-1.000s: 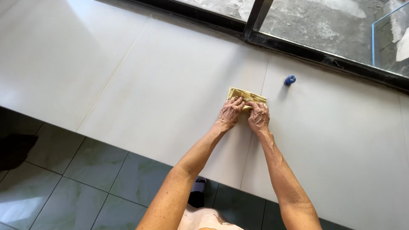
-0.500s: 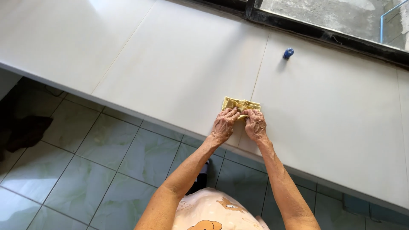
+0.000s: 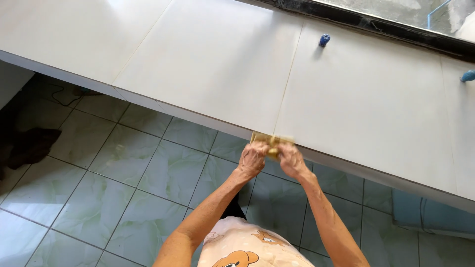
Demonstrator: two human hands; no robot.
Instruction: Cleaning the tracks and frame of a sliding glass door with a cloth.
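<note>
Because the folded yellow-brown cloth [image 3: 271,142] sat at the white tiled surface's [image 3: 356,99] front edge, I had my left hand [image 3: 252,159] and right hand [image 3: 291,160] closed on it together.

Counter: we see a long white tiled countertop [image 3: 208,64] running across the upper part of the view, its slabs split by thin pale seams.
Front edge: a yellowish cloth [image 3: 271,141] lies at the counter's front lip, right on the seam between two slabs; we have both hands on it.
Far side: a small blue knob-like thing [image 3: 324,39] stands on the counter near the dark window frame, well apart from the cloth.
Right end: another blue thing [image 3: 468,75] shows at the picture's edge; we cannot tell what it is.
Floor: pale green marbled tiles [image 3: 123,173] lie below the counter.
</note>
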